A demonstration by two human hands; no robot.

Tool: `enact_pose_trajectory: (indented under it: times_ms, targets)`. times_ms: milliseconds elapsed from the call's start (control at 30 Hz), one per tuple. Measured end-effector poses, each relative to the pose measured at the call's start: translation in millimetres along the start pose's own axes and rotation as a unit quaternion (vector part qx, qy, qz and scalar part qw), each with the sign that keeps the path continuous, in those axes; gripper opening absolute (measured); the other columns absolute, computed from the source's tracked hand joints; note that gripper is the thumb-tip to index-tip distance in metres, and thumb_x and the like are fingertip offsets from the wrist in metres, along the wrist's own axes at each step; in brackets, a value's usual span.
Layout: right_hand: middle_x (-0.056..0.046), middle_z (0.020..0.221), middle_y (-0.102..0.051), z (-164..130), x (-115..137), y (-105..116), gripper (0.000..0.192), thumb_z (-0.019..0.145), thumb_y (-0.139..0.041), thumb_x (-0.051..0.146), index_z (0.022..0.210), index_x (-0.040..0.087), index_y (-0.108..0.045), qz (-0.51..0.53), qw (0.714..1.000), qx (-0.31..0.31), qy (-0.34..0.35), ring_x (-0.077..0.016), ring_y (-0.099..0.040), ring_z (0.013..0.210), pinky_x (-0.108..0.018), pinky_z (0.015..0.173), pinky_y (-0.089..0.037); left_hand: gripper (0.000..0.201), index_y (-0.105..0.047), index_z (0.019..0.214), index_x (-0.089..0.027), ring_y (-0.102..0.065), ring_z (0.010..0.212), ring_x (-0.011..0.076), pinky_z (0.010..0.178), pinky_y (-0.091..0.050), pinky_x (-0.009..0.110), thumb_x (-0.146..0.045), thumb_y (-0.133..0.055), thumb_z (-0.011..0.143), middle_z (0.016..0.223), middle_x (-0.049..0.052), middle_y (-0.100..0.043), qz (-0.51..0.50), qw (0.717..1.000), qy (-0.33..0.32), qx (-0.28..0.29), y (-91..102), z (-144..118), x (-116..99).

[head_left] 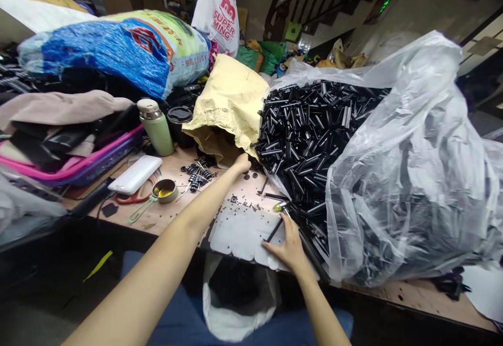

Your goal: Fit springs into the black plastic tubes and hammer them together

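Observation:
My right hand (pixel 291 244) holds a short black tube (pixel 274 231) between thumb and fingertips, over a white sheet (pixel 231 236) at the table's front edge. A small yellow-green piece (pixel 279 207) is by its fingertips. My left hand (pixel 242 163) is stretched far forward, its fingers curled closed at the mouth of a yellow paper bag (pixel 236 92); what they hold, if anything, is hidden. To the right, a big heap of black tubes (pixel 306 136) spills from a clear plastic bag (pixel 408 189). Tiny dark bits (pixel 247 207) lie scattered between my hands.
Left of my left arm are metal pins with black rings (pixel 196 174), a small metal cup (pixel 165 191), red-handled scissors (pixel 133 199) and a white case (pixel 135 174). Behind stand a green flask (pixel 156 129) and a pink basket (pixel 74 170). A white bag (pixel 236 325) hangs open below the table edge.

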State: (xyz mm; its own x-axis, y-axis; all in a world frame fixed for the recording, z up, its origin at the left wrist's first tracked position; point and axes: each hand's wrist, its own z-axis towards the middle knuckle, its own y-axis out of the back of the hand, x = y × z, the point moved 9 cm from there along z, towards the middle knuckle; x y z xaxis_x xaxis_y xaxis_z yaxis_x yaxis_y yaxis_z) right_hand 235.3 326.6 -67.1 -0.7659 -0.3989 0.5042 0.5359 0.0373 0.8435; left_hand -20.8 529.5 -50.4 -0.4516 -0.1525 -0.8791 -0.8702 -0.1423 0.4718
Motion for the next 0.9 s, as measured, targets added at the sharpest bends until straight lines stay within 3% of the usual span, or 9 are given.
enact_pose_trajectory:
  times_ms: [100,200,267,367,467,633,767,900]
  targets:
    - [-0.017,0.141,-0.040,4,-6,1,0.098,0.065,-0.074,0.056,0.143,0.018,-0.028,-0.008,1.000,-0.007,0.012,-0.0335,-0.038,0.132,-0.053,0.110,-0.033,0.046,-0.048,0.124,-0.016,-0.064,0.076,0.0153,0.071,-0.050,0.027,-0.016,-0.059,0.080,0.099,0.009,-0.065,-0.125,0.992,-0.026,0.009,18.5,-36,13]
    - [-0.017,0.140,-0.041,3,1,1,0.099,0.065,-0.074,0.057,0.143,0.017,-0.028,-0.006,0.999,-0.019,0.038,-0.0332,-0.039,0.131,-0.053,0.110,-0.033,0.067,-0.038,0.132,-0.021,-0.059,0.064,0.0093,0.062,-0.048,0.023,-0.014,-0.068,0.073,0.092,0.002,-0.061,-0.375,0.924,-0.050,0.053,32.0,-86,19]
    - [-0.017,0.140,-0.041,2,11,1,0.099,0.065,-0.075,0.057,0.143,0.017,-0.028,0.002,0.998,-0.029,0.055,-0.0330,-0.039,0.131,-0.053,0.110,-0.034,0.065,-0.039,0.131,-0.023,-0.055,0.057,0.0089,0.055,-0.046,0.022,-0.023,-0.070,0.075,0.083,-0.001,-0.059,-0.480,0.872,-0.032,0.085,34.8,-118,23]
    - [-0.019,0.143,-0.037,2,30,3,0.108,0.062,-0.077,0.057,0.146,0.017,-0.021,0.026,0.997,-0.029,0.070,-0.0343,-0.036,0.133,-0.054,0.109,-0.036,0.045,-0.047,0.122,-0.022,-0.051,0.048,0.0087,0.046,-0.040,0.020,-0.042,-0.061,0.084,0.071,-0.002,-0.056,-0.546,0.833,-0.008,0.088,37.8,-154,25]
    - [-0.019,0.144,-0.034,4,61,7,0.114,0.060,-0.079,0.057,0.147,0.018,-0.017,0.052,0.994,-0.008,0.092,-0.0350,-0.033,0.135,-0.055,0.107,-0.038,0.043,-0.052,0.114,-0.018,-0.043,0.040,0.0055,0.038,-0.031,0.016,-0.047,-0.062,0.083,0.064,-0.004,-0.053,-0.552,0.830,-0.012,0.078,39.2,-179,20]
    - [-0.018,0.144,-0.034,12,133,27,0.111,0.061,-0.080,0.051,0.147,0.020,-0.016,0.091,0.978,0.009,0.188,-0.0331,-0.032,0.136,-0.054,0.110,-0.035,0.059,-0.049,0.130,-0.016,-0.031,0.029,0.0030,0.031,-0.019,0.014,-0.053,-0.059,0.084,0.050,-0.009,-0.045,-0.514,0.852,0.004,0.100,29.4,-212,7]
    - [-0.017,0.146,-0.032,18,177,37,0.110,0.063,-0.080,0.046,0.147,0.019,-0.014,0.110,0.962,0.016,0.249,-0.0314,-0.030,0.138,-0.051,0.115,-0.030,0.056,-0.055,0.126,-0.015,-0.041,0.034,0.0041,0.032,-0.029,0.014,-0.047,-0.063,0.081,0.055,-0.006,-0.052,-0.520,0.851,0.028,0.065,26.9,-230,2]
    - [-0.017,0.148,-0.029,19,194,32,0.107,0.063,-0.080,0.036,0.146,0.019,-0.014,0.131,0.953,0.043,0.270,-0.0296,-0.026,0.141,-0.049,0.116,-0.027,0.047,-0.064,0.107,-0.012,-0.056,0.044,0.0090,0.040,-0.046,0.020,-0.042,-0.073,0.073,0.068,-0.001,-0.060,-0.542,0.838,0.048,0.037,23.7,-245,-2]
